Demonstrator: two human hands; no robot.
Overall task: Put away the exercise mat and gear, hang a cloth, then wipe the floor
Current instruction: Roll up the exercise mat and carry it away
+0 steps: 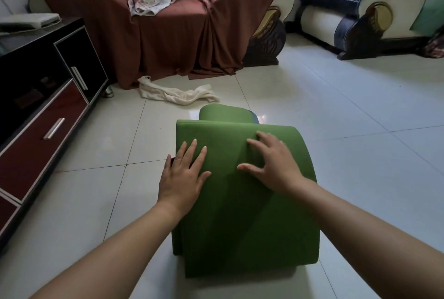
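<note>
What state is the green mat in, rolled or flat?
Partly rolled: the green foam exercise mat bulges in loose curves under the left hand and right hand.

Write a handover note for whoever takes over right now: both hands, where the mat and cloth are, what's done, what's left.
Left hand: flat, fingers straight, pressing on the green mat.
Right hand: fingers spread, pressing on the same mat, gripping nothing.
Mat: on the floor, partly rolled, with a loose curl at its far end.
Cream cloth: lying on the floor by the covered sofa.
Done: mat partly rolled.
Left: finish rolling the mat and put it away, hang a cloth, wipe the floor.
</note>
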